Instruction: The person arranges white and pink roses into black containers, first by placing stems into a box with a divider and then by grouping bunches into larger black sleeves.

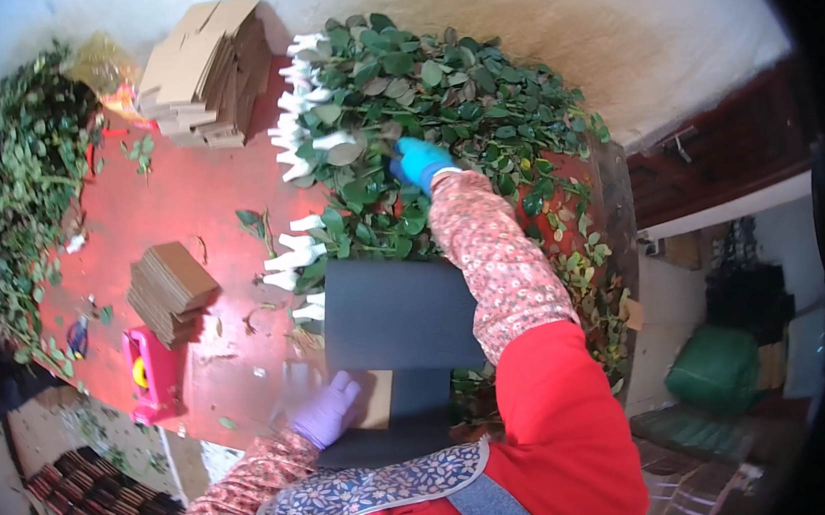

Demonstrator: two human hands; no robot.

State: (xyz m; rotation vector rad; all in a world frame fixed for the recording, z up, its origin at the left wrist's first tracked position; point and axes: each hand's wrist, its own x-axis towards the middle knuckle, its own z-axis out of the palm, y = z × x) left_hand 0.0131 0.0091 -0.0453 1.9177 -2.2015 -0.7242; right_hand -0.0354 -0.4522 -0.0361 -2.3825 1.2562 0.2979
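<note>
My right hand, in a blue glove, reaches into a big heap of leafy green stems whose heads are wrapped in white sleeves, and its fingers close among the leaves. My left hand, in a purple glove, rests flat on a tan cardboard sheet at the near edge of the red table. A dark grey board lies between my two hands, in front of the stems.
A stack of flattened cardboard stands at the back, a smaller cardboard stack at the left. A pink stapler-like tool lies near the edge. Another leafy pile lines the far left. A green sack sits on the floor right.
</note>
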